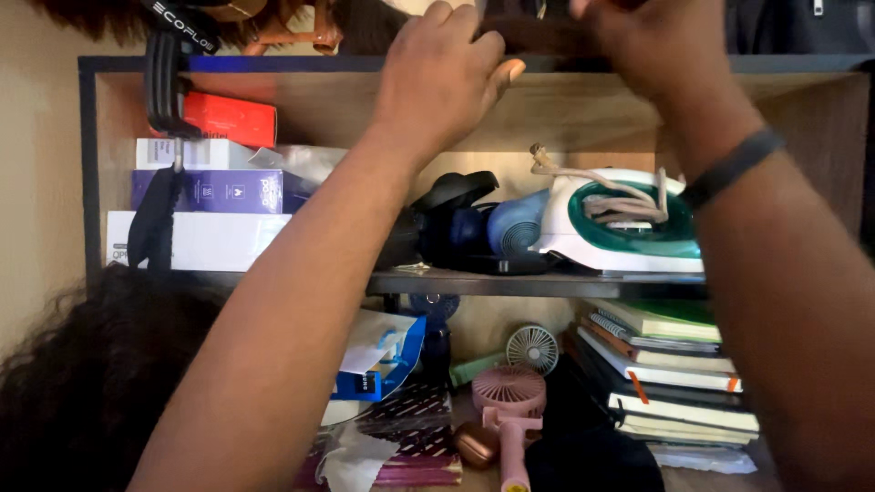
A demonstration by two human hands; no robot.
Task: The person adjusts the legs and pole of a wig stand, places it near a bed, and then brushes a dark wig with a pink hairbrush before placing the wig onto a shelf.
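Note:
Both my arms reach up to the top board [301, 64] of a wooden shelf unit. My left hand [442, 73] rests with its fingers curled over the front edge of that board, next to a dark brown thing [533, 35] lying on top. My right hand [638, 41] is higher at the right, its fingers closed around the same dark thing. I cannot tell what the dark thing is. A dark band [732, 166] circles my right wrist.
The upper shelf holds stacked boxes [214, 191], a red box [232, 118], a dark hair dryer [456, 223] and a white and green iron [629, 219]. Below lie a pile of books [674, 374], a pink hand fan [510, 405], a small white fan [532, 348] and papers. Dark curly hair [82, 383] fills the lower left.

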